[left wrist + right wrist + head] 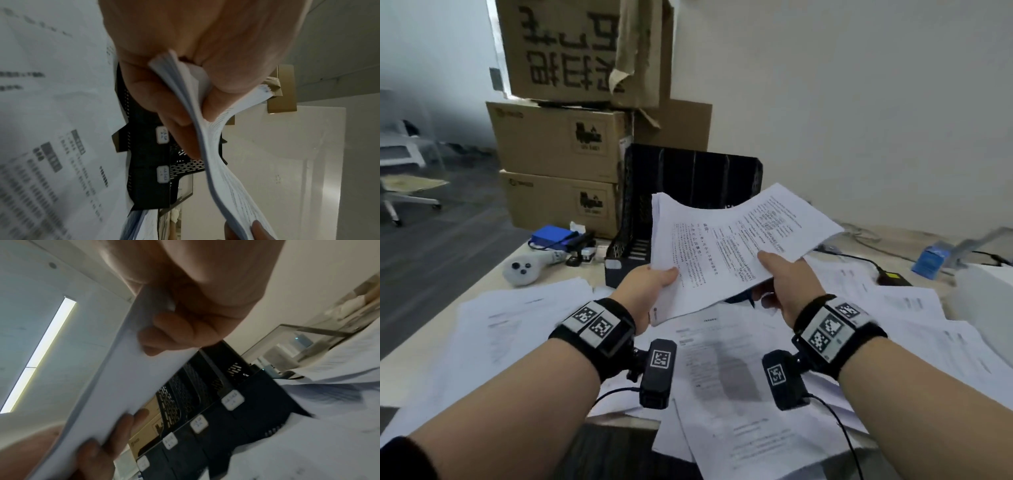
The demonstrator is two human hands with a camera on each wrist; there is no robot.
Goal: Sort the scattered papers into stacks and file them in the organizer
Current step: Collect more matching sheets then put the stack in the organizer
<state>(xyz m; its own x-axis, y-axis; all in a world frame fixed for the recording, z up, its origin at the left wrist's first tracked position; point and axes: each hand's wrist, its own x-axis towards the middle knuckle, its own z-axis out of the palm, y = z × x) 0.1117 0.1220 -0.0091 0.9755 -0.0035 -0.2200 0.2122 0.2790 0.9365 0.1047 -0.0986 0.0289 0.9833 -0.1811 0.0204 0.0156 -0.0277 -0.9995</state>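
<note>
Both hands hold one stack of printed papers [726,246] in the air above the desk, in front of the black mesh organizer [688,178]. My left hand [650,284] grips its near left edge, thumb on top. At the near right edge my right hand [777,274] grips the stack the same way. In the left wrist view the fingers curl under the bent stack [207,129] with the organizer [148,162] behind. The right wrist view shows the stack's underside [115,386] and the organizer's labelled slots [205,418]. More loose papers [722,370] cover the desk below.
Stacked cardboard boxes [558,144] rise behind and left of the organizer. A white controller [524,269] and a blue box [551,236] lie at the desk's left. Cables, a black adapter [893,277] and a blue packet [931,258] sit at the right, next to a white box [986,291].
</note>
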